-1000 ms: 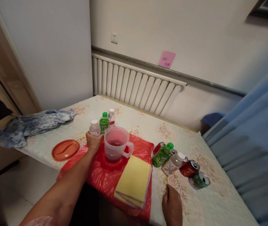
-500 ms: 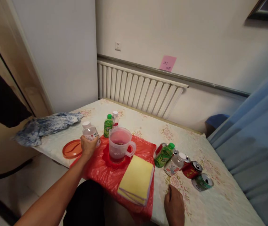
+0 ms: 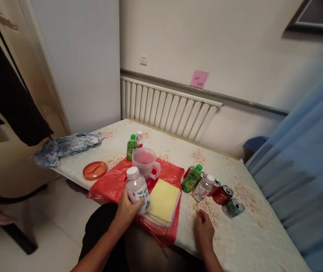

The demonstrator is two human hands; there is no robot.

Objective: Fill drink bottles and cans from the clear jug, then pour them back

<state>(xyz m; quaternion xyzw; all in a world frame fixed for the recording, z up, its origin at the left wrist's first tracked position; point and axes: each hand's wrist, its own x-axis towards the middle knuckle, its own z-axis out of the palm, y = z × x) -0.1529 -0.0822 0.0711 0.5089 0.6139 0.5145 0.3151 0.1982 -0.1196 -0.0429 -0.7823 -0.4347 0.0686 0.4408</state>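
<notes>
My left hand (image 3: 127, 209) is wrapped round a clear plastic bottle (image 3: 137, 189) with a white cap and a printed label. The bottle is held a little tilted in front of the plastic measuring jug (image 3: 145, 162), over the red plastic bag (image 3: 107, 186). A stack of yellow cloths (image 3: 164, 200) lies on the bag just right of the bottle. My right hand (image 3: 204, 228) rests at the table's near side with its fingers curled together; whether anything is inside them is hidden. Beyond it stands another white-capped bottle (image 3: 203, 189).
A green-capped bottle (image 3: 191, 179) and several cans (image 3: 223, 194) stand at the right. Farther back left are a green drink bottle (image 3: 131, 148) and a small white-capped bottle (image 3: 139, 139). An orange lid (image 3: 95, 170) and a crumpled blue-white cloth (image 3: 73, 146) lie left on the flowered tablecloth (image 3: 252, 234).
My left hand has lifted the bottle from beside the orange lid and brought it right and closer to me, in front of the jug. My right hand stays near the same spot.
</notes>
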